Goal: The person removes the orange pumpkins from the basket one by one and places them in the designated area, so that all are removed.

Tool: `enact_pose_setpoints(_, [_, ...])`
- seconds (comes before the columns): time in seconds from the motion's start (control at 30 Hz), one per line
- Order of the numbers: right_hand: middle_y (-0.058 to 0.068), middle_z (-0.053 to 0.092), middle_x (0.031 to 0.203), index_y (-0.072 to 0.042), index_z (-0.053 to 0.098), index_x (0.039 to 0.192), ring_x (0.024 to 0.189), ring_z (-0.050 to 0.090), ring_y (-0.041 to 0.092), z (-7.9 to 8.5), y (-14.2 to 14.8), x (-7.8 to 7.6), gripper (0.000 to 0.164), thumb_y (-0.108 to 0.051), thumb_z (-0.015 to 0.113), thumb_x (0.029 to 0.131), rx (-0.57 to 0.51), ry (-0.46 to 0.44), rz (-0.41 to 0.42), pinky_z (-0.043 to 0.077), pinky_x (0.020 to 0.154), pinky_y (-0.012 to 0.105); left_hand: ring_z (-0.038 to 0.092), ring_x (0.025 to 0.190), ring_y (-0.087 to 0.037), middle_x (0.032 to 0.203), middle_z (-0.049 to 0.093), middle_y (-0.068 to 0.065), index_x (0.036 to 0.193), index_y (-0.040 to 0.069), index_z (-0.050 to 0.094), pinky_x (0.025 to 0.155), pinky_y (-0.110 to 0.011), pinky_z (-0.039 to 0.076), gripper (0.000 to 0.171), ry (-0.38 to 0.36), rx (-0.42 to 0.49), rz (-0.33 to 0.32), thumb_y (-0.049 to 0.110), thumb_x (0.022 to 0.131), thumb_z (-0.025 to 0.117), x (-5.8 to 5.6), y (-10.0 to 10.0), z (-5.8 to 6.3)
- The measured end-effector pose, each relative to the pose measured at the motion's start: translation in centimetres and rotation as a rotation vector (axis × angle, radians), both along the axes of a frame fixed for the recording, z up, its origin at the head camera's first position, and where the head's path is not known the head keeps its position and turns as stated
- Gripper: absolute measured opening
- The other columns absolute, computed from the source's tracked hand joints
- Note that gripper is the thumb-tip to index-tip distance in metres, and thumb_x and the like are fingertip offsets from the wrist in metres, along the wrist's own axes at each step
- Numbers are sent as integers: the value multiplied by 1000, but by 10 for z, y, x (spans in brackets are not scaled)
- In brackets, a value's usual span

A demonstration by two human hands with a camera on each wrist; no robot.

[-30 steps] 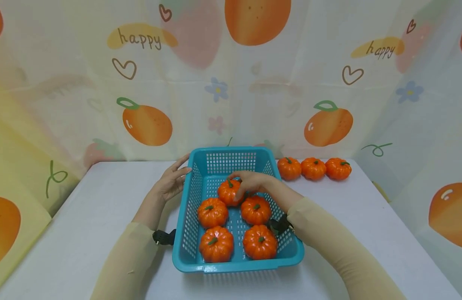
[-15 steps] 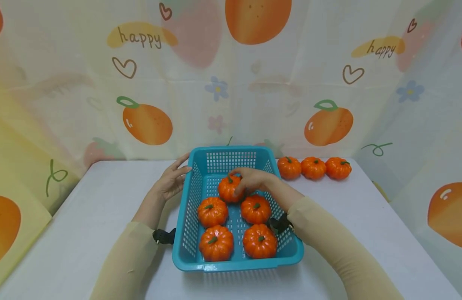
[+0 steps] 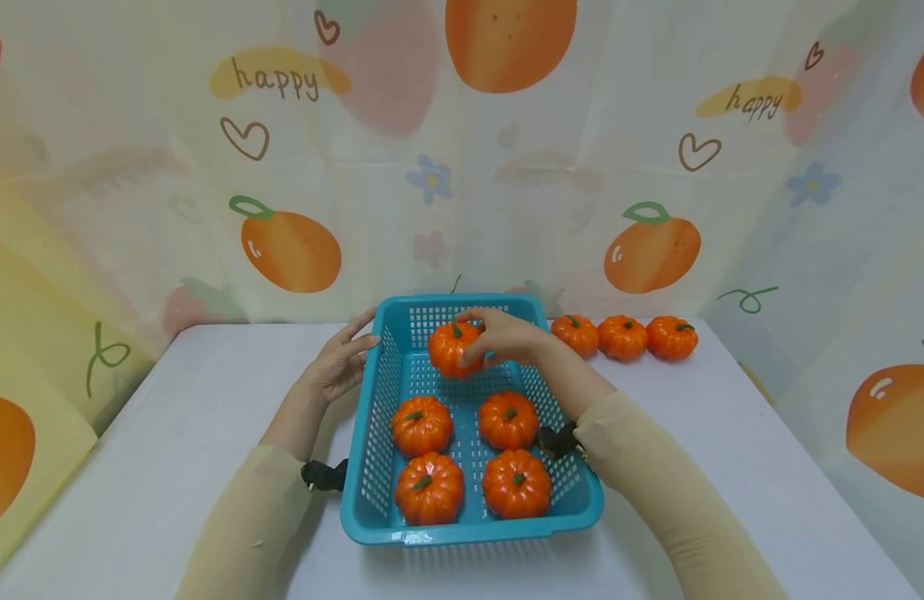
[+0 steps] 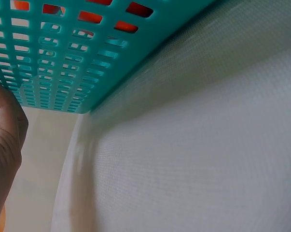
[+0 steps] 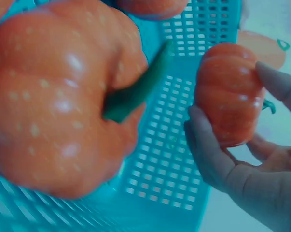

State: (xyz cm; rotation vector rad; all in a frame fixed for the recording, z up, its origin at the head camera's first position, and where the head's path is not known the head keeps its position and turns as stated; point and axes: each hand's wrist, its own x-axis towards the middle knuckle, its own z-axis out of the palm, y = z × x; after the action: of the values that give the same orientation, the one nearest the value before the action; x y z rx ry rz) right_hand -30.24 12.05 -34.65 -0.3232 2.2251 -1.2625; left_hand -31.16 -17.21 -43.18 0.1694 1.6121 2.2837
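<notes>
My right hand [image 3: 510, 337] holds a small orange toy pumpkin [image 3: 454, 348] with a green stem over the far part of a blue-green plastic basket [image 3: 472, 532]. In the right wrist view, thumb and fingers clasp this pumpkin [image 5: 229, 96] from its sides, above the perforated floor. Several more pumpkins [image 3: 429, 488] sit in the near half of the basket, in two columns. My left hand [image 3: 342, 362] rests against the basket's left side, its extended fingers touching near the rim. The left wrist view shows that hand [image 4: 5, 130] at the perforated wall.
Three pumpkins [image 3: 622, 337] stand in a row at the back right of the white table [image 3: 229, 392], just outside the basket. A printed fabric backdrop [image 3: 506, 208] hangs behind the table's far edge. Black wrist cameras [image 3: 325, 476] sit close to the basket.
My right hand has lifted the pumpkin from among the others and carried it up toward the basket's far end. The left hand has stayed at the basket's side.
</notes>
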Motion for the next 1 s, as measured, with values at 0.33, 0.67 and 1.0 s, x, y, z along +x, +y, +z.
enact_pose_setpoints(0.33, [18,40,141,-17,33,150,113,57,31,27,16,-2,78,-4,71,84,-105,39,7,57,96,44,69,87,-10,113,58,-2,158,21,20,70,-23,62,63,21,3,-8,5,103,46,1,0,0])
enact_pose_setpoints(0.67, [14,38,150,-15,30,150,124,53,33,43,46,-10,78,-9,71,85,-141,111,-97,56,101,44,69,85,-10,112,59,-1,158,20,19,70,-22,62,64,30,-5,-17,5,103,46,4,-1,-1])
enact_pose_setpoints(1.0, [13,28,159,-11,24,152,138,43,34,41,79,-11,82,-11,72,85,-191,117,-253,45,113,49,69,85,-10,113,59,-1,158,21,22,70,-23,62,64,15,-9,-6,5,102,48,2,0,0])
